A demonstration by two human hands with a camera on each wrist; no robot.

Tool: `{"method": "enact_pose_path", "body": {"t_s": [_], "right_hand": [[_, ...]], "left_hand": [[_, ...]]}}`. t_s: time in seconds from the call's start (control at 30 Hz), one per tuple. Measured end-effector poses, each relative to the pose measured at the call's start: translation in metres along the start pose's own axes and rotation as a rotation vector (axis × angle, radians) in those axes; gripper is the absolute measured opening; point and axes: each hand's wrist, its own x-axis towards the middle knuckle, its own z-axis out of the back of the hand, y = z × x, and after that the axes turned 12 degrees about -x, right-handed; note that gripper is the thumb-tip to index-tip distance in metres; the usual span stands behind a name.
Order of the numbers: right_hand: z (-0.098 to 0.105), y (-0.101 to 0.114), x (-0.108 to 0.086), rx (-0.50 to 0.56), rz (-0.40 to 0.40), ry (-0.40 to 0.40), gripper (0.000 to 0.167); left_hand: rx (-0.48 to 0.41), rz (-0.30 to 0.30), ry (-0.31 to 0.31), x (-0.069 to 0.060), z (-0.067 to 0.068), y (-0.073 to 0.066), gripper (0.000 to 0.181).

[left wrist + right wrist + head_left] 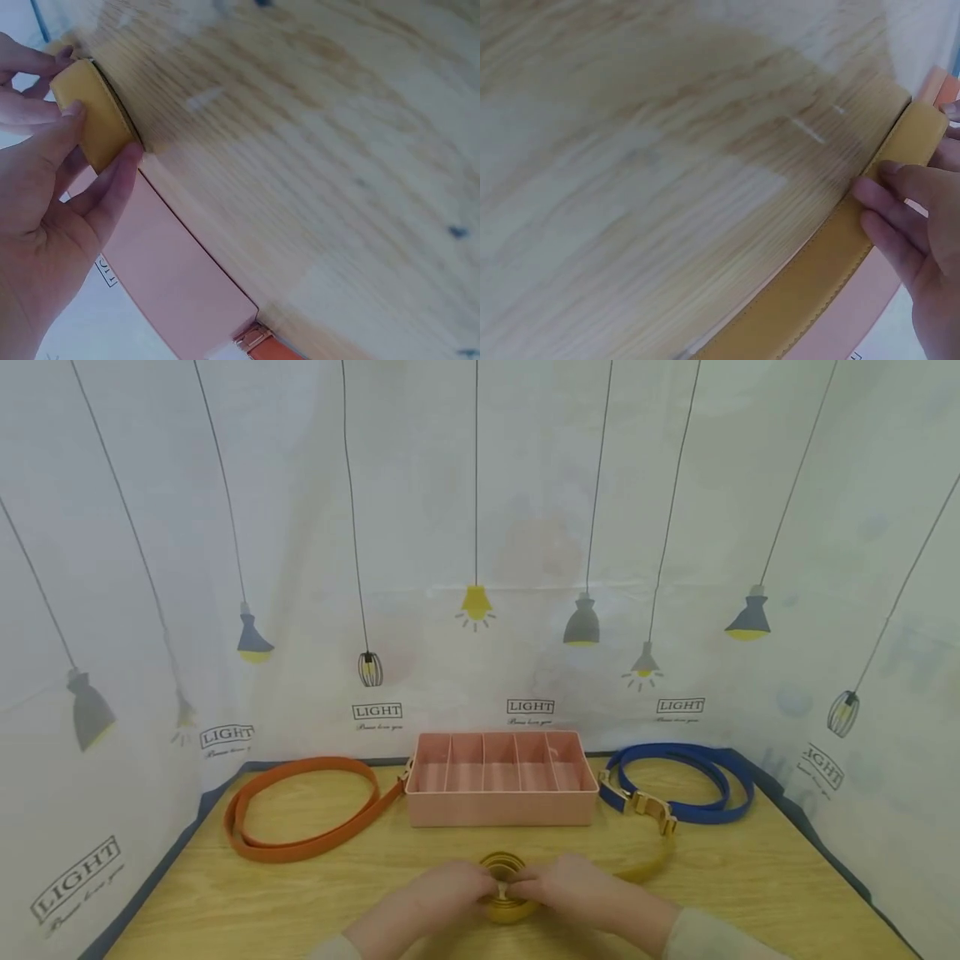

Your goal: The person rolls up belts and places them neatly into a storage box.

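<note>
A yellow belt (510, 912) stands on edge near the front of the table, partly wound into a small coil. My left hand (450, 887) holds the coil's left side; in the left wrist view its thumb and fingers pinch the yellow strap (96, 112). On the coil's other side is my right hand (577, 887), its thumb and fingers pinching the band (795, 281) in the right wrist view. From there the unwound part runs right to a gold buckle (654, 810). Fingers hide part of the coil's middle.
Behind the hands stands a pink compartment box (502, 810). An orange belt (300, 852) lies in loose loops on its left, buckle against the box. A looped blue belt (712, 814) lies at the right, close to the yellow belt's buckle. Lamp-printed cloth (480, 677) surrounds the wooden table (225, 910).
</note>
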Motion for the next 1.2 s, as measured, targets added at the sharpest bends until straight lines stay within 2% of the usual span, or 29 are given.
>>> {"method": "enact_pose_path", "body": {"t_s": [0.1, 0.2, 0.27, 0.37, 0.47, 0.63, 0.73, 0.87, 0.97, 1.1, 1.2], "right_hand": [[0.002, 0.002, 0.002, -0.025, 0.004, -0.017, 0.031], [0.003, 0.004, 0.006, -0.078, 0.010, -0.032, 0.027], [0.003, 0.005, 0.007, -0.103, 0.010, -0.031, 0.026], [0.004, 0.007, 0.008, -0.121, 0.014, -0.038, 0.026], [0.003, 0.006, 0.008, -0.087, 0.023, -0.049, 0.027], [-0.001, 0.001, 0.002, -0.003, 0.024, -0.032, 0.043], [-0.003, -0.001, 0.000, -0.010, 0.021, -0.023, 0.042], [-0.004, 0.000, 0.000, -0.106, 0.047, -0.066, 0.029], [-0.005, 0.001, 0.002, -0.159, 0.061, -0.096, 0.020], [-0.006, 0.004, 0.004, -0.178, 0.070, -0.128, 0.018], [-0.006, 0.006, 0.007, -0.184, 0.075, -0.132, 0.017]], "left_hand": [[0.070, 0.002, 0.005, 0.000, -0.001, 0.000, 0.004], [0.165, 0.012, 0.016, 0.001, -0.003, -0.002, 0.011], [0.189, 0.033, 0.030, 0.004, -0.005, -0.005, 0.012], [0.150, 0.073, 0.051, 0.006, -0.005, -0.009, 0.010], [0.093, 0.093, 0.069, 0.006, -0.002, -0.011, 0.008], [0.040, 0.041, 0.077, 0.003, 0.002, -0.006, 0.012], [0.012, -0.001, 0.079, 0.000, 0.004, -0.003, 0.011], [0.019, -0.041, 0.075, -0.002, 0.004, 0.000, 0.010], [0.064, -0.053, 0.070, -0.002, 0.002, 0.000, 0.012], [0.116, -0.048, 0.073, -0.003, 0.000, -0.002, 0.024], [0.126, -0.032, 0.064, -0.003, -0.001, -0.005, 0.022]]}}
